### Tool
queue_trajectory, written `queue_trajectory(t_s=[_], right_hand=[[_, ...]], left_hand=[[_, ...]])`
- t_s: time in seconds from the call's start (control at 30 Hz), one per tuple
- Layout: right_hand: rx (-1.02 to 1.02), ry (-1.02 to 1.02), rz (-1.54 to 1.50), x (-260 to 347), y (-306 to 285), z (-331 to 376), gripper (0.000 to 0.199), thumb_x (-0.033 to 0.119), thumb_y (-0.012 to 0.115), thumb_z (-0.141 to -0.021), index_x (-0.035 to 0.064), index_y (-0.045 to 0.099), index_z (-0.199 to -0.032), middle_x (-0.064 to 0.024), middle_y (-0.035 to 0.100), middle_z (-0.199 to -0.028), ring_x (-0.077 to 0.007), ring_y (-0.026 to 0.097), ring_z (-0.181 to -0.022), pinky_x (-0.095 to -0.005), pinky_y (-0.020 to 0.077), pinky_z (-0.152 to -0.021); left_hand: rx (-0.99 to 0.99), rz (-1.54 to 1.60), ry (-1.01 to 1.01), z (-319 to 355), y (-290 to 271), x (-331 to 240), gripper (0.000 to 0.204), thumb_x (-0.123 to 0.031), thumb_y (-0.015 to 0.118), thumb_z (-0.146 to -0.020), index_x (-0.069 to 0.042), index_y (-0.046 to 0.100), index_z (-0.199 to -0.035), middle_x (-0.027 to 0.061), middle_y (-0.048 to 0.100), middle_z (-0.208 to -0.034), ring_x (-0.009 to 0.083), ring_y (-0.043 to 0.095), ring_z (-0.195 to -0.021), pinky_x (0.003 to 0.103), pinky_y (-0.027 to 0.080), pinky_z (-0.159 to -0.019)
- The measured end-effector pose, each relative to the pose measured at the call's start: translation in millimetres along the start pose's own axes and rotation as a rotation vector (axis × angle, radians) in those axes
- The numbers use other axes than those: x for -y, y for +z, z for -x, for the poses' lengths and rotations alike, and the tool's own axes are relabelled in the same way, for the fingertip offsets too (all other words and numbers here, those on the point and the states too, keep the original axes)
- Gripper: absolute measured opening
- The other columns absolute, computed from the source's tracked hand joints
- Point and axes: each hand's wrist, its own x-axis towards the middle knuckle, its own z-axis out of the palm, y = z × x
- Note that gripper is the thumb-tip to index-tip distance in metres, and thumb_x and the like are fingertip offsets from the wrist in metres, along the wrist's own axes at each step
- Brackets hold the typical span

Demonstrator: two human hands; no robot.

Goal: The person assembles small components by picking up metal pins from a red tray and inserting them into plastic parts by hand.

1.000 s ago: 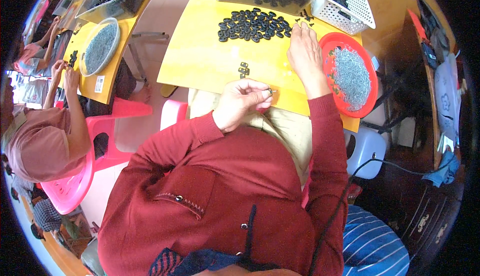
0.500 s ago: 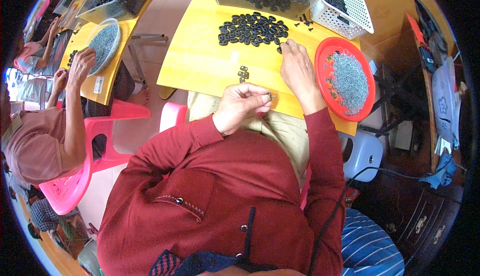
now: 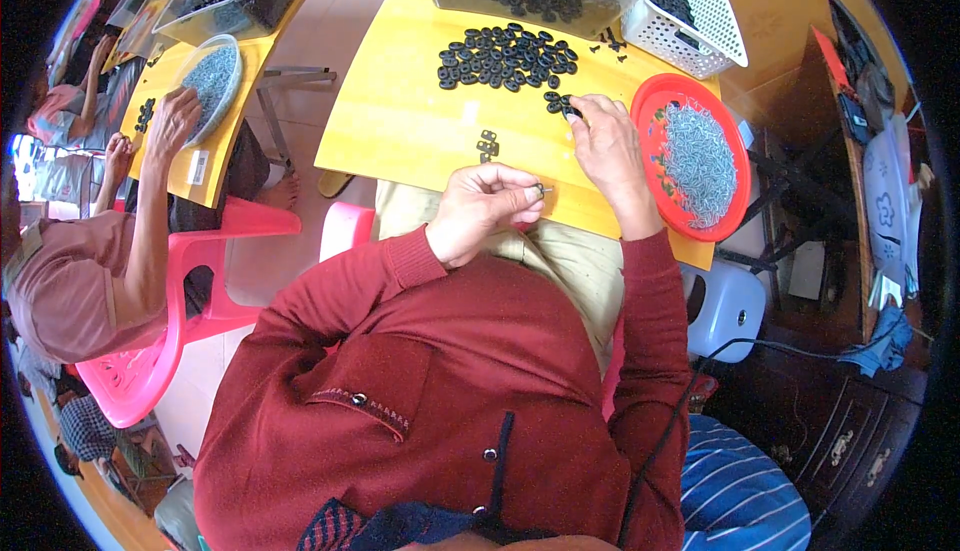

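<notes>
My left hand (image 3: pixel 485 207) is closed, with thumb and forefinger pinching a small black piece (image 3: pixel 540 189) from which a thin metal screw (image 3: pixel 548 191) sticks out to the right. My right hand (image 3: pixel 610 147) is at the table's right side, its fingertips closed on a small black oval piece (image 3: pixel 570 109). Several like pieces (image 3: pixel 553 101) lie right beside those fingertips. Beyond them spreads a loose group of black oval pieces (image 3: pixel 505 56) with holes. A few small black parts (image 3: pixel 487 145) form a little cluster beyond my left hand.
A red plate (image 3: pixel 643 141) of metal screws (image 3: pixel 697 166) sits right of my right hand. At the back stand a clear bin (image 3: pixel 530 16) and a white perforated basket (image 3: pixel 715 21), both holding black parts. To the left a co-worker (image 3: pixel 95 281) sits at another yellow table (image 3: pixel 240 101).
My right hand has shifted slightly right and nearer to me, and several black oval pieces now show by its fingertips. My left hand keeps its place and hold. The co-worker's hand has moved slightly.
</notes>
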Motion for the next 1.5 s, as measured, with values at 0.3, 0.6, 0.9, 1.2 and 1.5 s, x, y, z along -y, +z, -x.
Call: queue_trajectory(t_s=[0.3,0.6,0.9,1.2,1.5], right_hand=[[0.084,0.031,-0.014,4,-8,6,0.018,0.009,0.061,-0.080,0.0000,0.065,-0.096,-0.0152,0.059,-0.091,-0.0323,0.056,-0.090,-0.0403,0.0452,-0.083],[0.152,0.086,-0.039,5,-12,9,0.020,0.009,0.061,-0.080,-0.0011,0.064,-0.097,-0.0172,0.059,-0.091,-0.0337,0.058,-0.090,-0.0417,0.0459,-0.082],[0.224,0.132,-0.132,5,-16,11,0.020,0.008,0.059,-0.078,-0.0003,0.062,-0.096,-0.0182,0.059,-0.090,-0.0351,0.058,-0.089,-0.0427,0.0463,-0.080],[0.264,0.135,-0.147,3,-17,11,0.022,0.008,0.055,-0.077,-0.0003,0.062,-0.096,-0.0194,0.060,-0.094,-0.0350,0.059,-0.092,-0.0427,0.0466,-0.082],[0.403,0.150,-0.170,2,-24,11,0.017,0.010,0.060,-0.080,-0.0009,0.060,-0.092,-0.0197,0.060,-0.091,-0.0363,0.059,-0.089,-0.0442,0.0457,-0.079]], left_hand=[[-0.004,-0.018,-0.009,1,0,0,0.012,0.000,0.064,-0.084,0.000,0.063,-0.095,0.0095,0.067,-0.088,0.0158,0.065,-0.078,0.028,0.057,-0.073],[0.000,-0.012,-0.002,0,0,2,0.012,0.000,0.063,-0.084,0.001,0.063,-0.096,0.0100,0.067,-0.088,0.0160,0.065,-0.079,0.028,0.057,-0.073],[0.015,-0.007,0.007,-1,-1,3,0.012,0.000,0.063,-0.085,0.001,0.062,-0.096,0.0101,0.066,-0.088,0.0161,0.066,-0.079,0.028,0.057,-0.073],[0.023,-0.013,0.009,-1,-1,2,0.011,0.000,0.063,-0.084,0.000,0.063,-0.095,0.0102,0.067,-0.088,0.0167,0.066,-0.079,0.029,0.057,-0.073],[0.037,0.007,0.014,-1,-2,3,0.012,0.000,0.063,-0.084,0.000,0.063,-0.096,0.0105,0.067,-0.088,0.0169,0.066,-0.080,0.029,0.057,-0.073]])
